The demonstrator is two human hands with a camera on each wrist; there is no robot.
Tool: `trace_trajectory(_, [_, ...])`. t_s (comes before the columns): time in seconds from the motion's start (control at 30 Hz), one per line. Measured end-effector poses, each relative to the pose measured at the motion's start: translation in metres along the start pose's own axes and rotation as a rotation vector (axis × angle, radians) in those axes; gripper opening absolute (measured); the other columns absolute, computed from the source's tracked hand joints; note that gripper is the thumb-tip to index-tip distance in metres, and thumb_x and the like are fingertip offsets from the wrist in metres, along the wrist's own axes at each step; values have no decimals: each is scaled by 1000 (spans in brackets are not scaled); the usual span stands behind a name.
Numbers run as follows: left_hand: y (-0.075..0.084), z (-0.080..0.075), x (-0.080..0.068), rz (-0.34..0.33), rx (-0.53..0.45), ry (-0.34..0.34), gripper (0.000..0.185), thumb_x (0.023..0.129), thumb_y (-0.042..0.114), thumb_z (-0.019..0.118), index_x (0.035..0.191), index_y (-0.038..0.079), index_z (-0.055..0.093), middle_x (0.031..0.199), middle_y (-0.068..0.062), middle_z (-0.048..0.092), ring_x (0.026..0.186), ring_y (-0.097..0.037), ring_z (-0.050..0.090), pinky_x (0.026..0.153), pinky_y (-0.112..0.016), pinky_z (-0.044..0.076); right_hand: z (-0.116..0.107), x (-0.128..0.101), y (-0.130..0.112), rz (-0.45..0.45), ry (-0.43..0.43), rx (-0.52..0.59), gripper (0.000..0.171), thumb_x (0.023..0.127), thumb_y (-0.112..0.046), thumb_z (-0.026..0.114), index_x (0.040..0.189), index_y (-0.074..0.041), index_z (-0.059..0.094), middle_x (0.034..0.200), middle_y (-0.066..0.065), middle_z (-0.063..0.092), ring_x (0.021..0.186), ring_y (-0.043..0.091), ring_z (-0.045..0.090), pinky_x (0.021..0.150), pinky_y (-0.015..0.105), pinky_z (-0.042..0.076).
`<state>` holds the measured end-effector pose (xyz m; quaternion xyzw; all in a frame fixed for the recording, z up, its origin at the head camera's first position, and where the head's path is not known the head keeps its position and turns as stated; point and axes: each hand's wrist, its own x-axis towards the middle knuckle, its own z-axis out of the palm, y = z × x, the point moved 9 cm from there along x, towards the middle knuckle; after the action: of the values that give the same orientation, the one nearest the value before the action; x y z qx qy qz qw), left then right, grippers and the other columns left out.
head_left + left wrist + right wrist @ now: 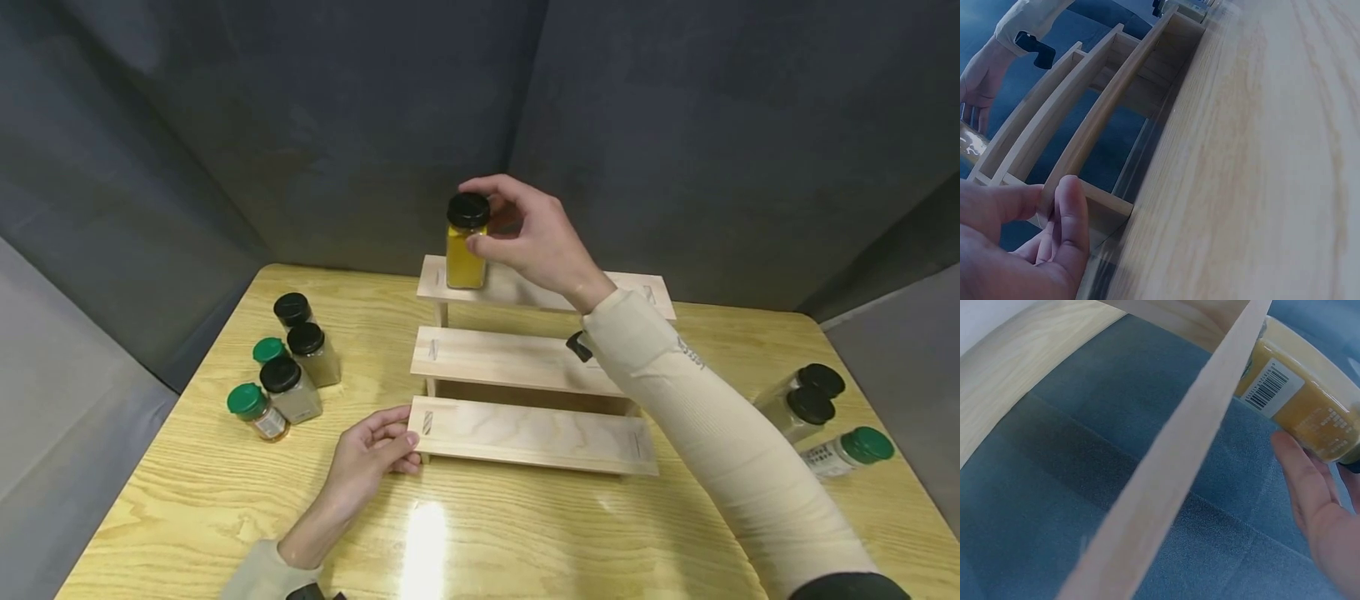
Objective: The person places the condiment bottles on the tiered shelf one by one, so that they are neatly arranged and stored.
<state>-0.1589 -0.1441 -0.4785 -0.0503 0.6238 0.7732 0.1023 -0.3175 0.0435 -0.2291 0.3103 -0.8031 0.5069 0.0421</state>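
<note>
A spice jar point(466, 258) of yellow powder with a black lid stands at the left end of the top step of a three-tier wooden shelf point(525, 433). My right hand point(536, 237) holds that jar between thumb and fingers from its right side. In the right wrist view, a barcode label shows on the jar point(1297, 394), with the fingers beside its lid end. Down at the lowest step, my left hand point(367, 454) pinches the left end of the board. The left wrist view shows thumb and fingers of the left hand point(1035, 244) around the board's edge.
On the table's left stand several spice jars with black lids point(281, 375) and green lids point(247, 398). To the right are two black-lidded jars point(812, 406) and a tilted green-lidded jar point(866, 446). A dark curtain point(375, 125) hangs behind the table point(187, 500).
</note>
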Motion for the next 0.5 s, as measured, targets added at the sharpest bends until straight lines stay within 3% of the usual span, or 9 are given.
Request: trace_trajectory(0.5, [-1, -1, 0, -13, 1, 0, 51, 102, -13, 65, 150, -17, 49, 107, -18, 66, 81, -18, 72, 77, -26, 67, 1, -3, 10, 49, -9, 44, 60, 92, -7, 84, 148, -11, 65, 120, 10, 69, 104, 25, 68, 103, 41, 62])
